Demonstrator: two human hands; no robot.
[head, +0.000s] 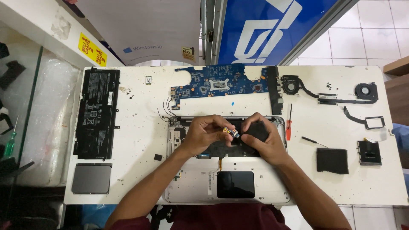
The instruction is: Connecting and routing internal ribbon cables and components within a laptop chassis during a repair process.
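You hold a small metal part with a gold and blue end between both hands, just above the open laptop base that lies in front of you on the white table. It is too small to tell exactly what kind of part it is. Your left hand pinches it from the left, thumb and forefinger pressed together on it and the other fingers curled in. Your right hand meets it from the right; its fingertips close on the part's other end, and the rest of the fingers arch over a dark patch inside the base.

The laptop base lies with its inside up, the dark touchpad nearest to you and thin black wires trailing off its upper left corner. Just beyond it lies the blue circuit board, and right of that a black hinge strip. Farther right are a cooling fan with its heat pipe and a second fan. A red-handled screwdriver lies just beside the base's right edge, a small black tool near it, then a black square pad and a small framed black module. Well off to your left lie a long black battery and, below it, a grey panel. A green-handled screwdriver lies off the table at the far left.
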